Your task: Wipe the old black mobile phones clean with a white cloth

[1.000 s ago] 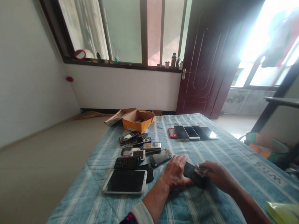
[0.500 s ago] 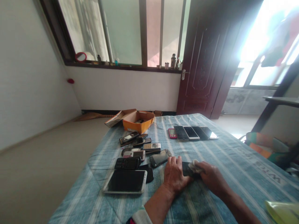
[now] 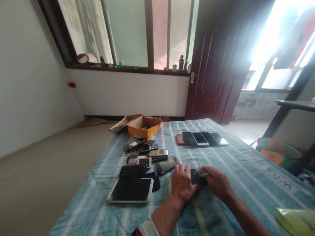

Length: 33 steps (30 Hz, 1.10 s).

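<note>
A dark phone (image 3: pixel 195 177) lies flat on the striped cloth, its left end gripped by my left hand (image 3: pixel 182 183). My right hand (image 3: pixel 219 183) pinches a crumpled white wipe (image 3: pixel 202 171) and presses it on the phone's right part, hiding that end. Just left of my left hand is a worn grey phone (image 3: pixel 167 165). Further left lie a large white-framed phone (image 3: pixel 131 190), a black keypad phone (image 3: pixel 133 171) and several other old phones, some overlapping.
An open orange cardboard box (image 3: pixel 144 127) stands at the bed's far left edge. Several flat phones (image 3: pixel 200 139) lie in a row beyond my hands, a small pink phone (image 3: pixel 180 139) at their left. A yellow-green packet (image 3: pixel 295 220) rests at the near right. Behind is a dark red door (image 3: pixel 209 65).
The wipe and my right hand have shifted slightly up and left on the phone. My left hand keeps its grip. The whole view has moved a little.
</note>
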{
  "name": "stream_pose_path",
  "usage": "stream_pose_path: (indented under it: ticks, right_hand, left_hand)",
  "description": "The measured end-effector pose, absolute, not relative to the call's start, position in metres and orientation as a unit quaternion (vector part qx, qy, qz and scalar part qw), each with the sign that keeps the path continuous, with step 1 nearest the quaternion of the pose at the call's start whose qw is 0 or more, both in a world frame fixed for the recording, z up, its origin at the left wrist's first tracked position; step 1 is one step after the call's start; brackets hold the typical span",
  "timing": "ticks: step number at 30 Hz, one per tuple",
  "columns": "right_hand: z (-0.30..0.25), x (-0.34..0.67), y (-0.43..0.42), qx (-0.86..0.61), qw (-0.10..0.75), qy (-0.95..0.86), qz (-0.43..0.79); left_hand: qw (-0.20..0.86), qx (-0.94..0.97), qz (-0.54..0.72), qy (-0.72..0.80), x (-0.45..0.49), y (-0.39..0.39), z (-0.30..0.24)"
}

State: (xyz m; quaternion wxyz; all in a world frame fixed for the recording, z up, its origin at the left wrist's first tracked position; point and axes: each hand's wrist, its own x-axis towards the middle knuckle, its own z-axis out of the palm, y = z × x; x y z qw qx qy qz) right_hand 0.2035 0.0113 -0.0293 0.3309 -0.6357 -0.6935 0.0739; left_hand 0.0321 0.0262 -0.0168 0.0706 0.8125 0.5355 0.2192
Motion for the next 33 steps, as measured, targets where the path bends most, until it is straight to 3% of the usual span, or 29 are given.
stream_pose_path:
  ticks: [5,21,33]
  right_hand:
    - [-0.032,0.199,0.023,-0.615,0.361,-0.696,0.084]
    - [-0.009,0.204,-0.003,-0.657,0.239,-0.712,0.060]
    - [-0.040,0.202,0.019,-0.625,0.312,-0.714,0.043]
  left_hand:
    - [0.070,0.816,0.221,0.530,0.029,0.027,-0.015]
    - [0.058,0.798,0.220,0.559,0.031,0.024,-0.014]
    - [0.046,0.786,0.214,0.578,0.030,0.023,-0.011]
